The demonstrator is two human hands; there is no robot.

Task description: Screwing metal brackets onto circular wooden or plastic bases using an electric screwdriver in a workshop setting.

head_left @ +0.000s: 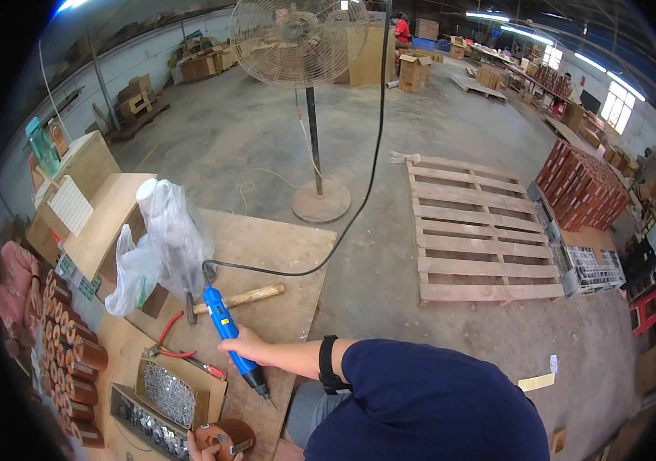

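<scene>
My right hand is wrapped round a blue electric screwdriver, whose black nose and thin bit slant down over the wooden tabletop. At the lower edge, my left hand grips a brown round, drum-shaped part; some of its fingers are cut off by the frame. The bit stands apart from this part. Beside my left hand, an open cardboard box holds many small silvery metal pieces. Red-handled pliers and a hammer with a wooden handle lie behind the box.
A black cable hangs down to the screwdriver. Clear plastic bags stand on the table's far side. Stacked brown round parts fill the left. Beyond are a floor fan, a wooden pallet and a co-worker's pink sleeve.
</scene>
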